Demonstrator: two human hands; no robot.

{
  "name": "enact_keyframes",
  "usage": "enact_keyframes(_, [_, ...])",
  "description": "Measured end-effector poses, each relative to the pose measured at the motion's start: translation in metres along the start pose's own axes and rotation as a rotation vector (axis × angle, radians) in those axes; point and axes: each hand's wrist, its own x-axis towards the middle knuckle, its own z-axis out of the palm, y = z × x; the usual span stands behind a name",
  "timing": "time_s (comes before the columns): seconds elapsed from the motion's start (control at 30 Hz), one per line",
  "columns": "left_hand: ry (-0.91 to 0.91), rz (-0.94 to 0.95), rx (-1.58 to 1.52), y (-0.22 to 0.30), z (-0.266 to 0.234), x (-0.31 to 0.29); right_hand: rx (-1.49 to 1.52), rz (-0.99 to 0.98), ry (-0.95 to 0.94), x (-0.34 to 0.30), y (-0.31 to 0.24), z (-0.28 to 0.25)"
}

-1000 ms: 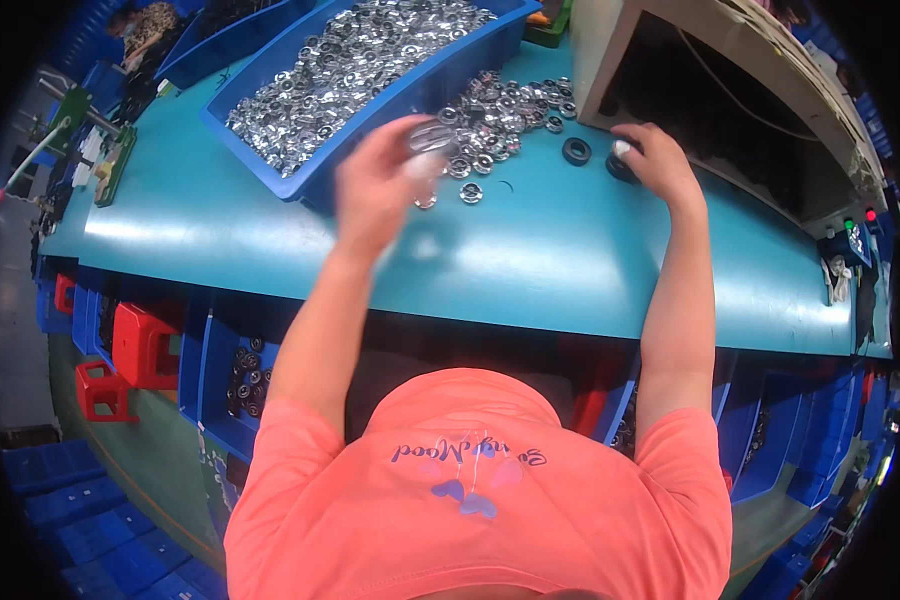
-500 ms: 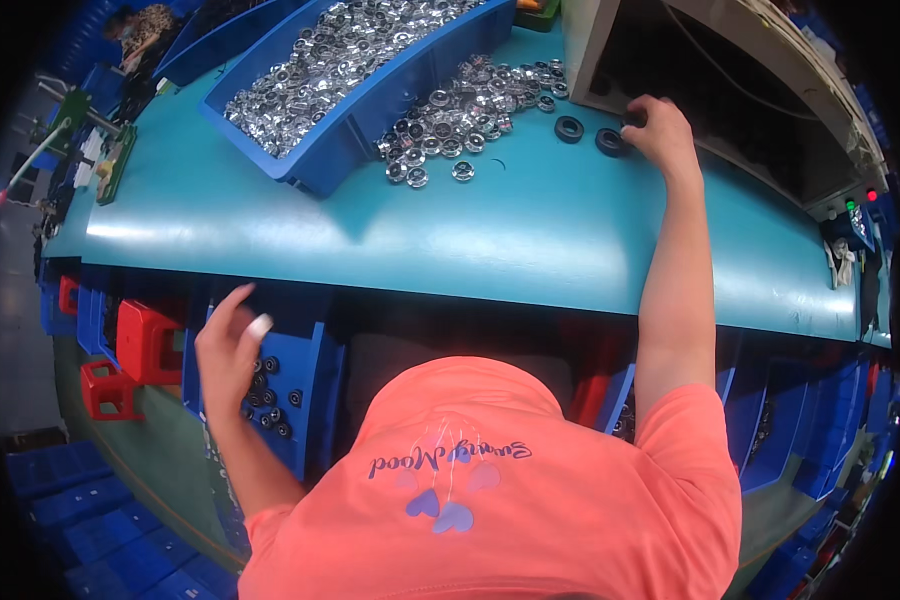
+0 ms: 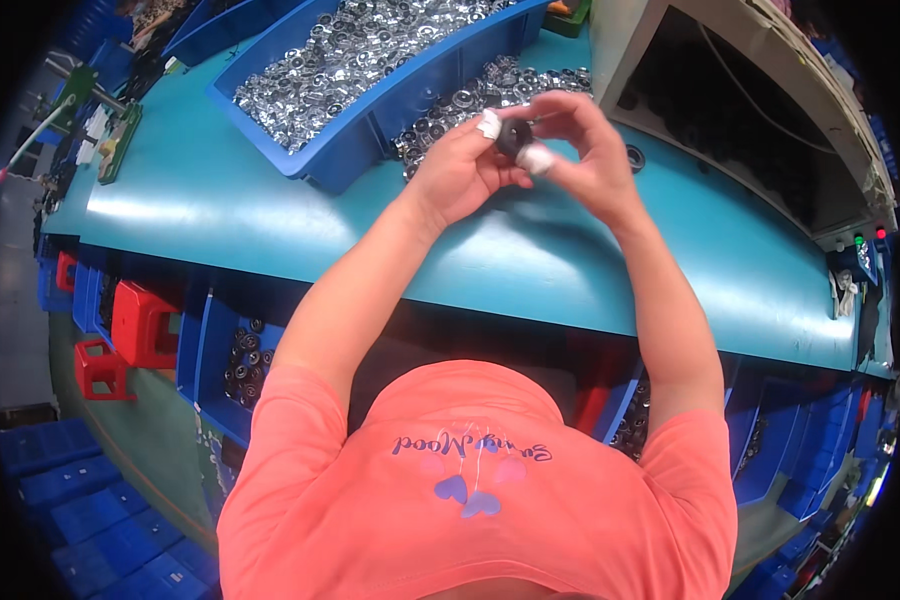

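Bringing both hands together above the teal desk (image 3: pixel 270 210), a worker is now pinching a small dark round part (image 3: pixel 513 134) between the taped fingers (image 3: pixel 489 124) of the left hand (image 3: pixel 460 165) and right hand (image 3: pixel 595 160); half a second earlier, the left hand was down by the bins below the desk, suggesting assembly is starting.

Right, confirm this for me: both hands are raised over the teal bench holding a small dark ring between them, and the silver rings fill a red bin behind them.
Not quite: the bin is blue, not red, as the head view shows. The rest stands: the left hand and right hand are raised over the teal bench, holding a small dark ring between them, and the silver rings fill that bin behind them.
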Motion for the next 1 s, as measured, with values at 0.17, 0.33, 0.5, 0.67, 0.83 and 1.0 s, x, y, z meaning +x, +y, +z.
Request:
enact_keyframes(0.17, [-0.045,-0.022,-0.038,0.002,-0.014,0.000,-0.437,0.032,0.014,0.005,0.035,-0.015])
enact_keyframes(0.33, [-0.086,-0.002,-0.040,0.002,-0.020,0.002,-0.695,0.012,-0.094,0.002,0.045,0.002])
enact_keyframes(0.5, [-0.124,0.008,-0.065,0.002,-0.024,0.003,-0.708,0.096,-0.140,0.004,0.047,0.001])
enact_keyframes(0.67, [-0.133,-0.008,-0.088,0.001,-0.028,0.005,-0.547,0.247,-0.006,0.004,0.041,-0.002])
enact_keyframes(0.83, [-0.117,-0.016,-0.108,0.002,-0.028,0.005,-0.376,0.178,0.183,0.005,0.040,-0.012])
enact_keyframes(1.0, [-0.086,0.023,-0.088,0.001,-0.032,0.005,-0.240,0.126,0.203,0.004,0.030,-0.006])
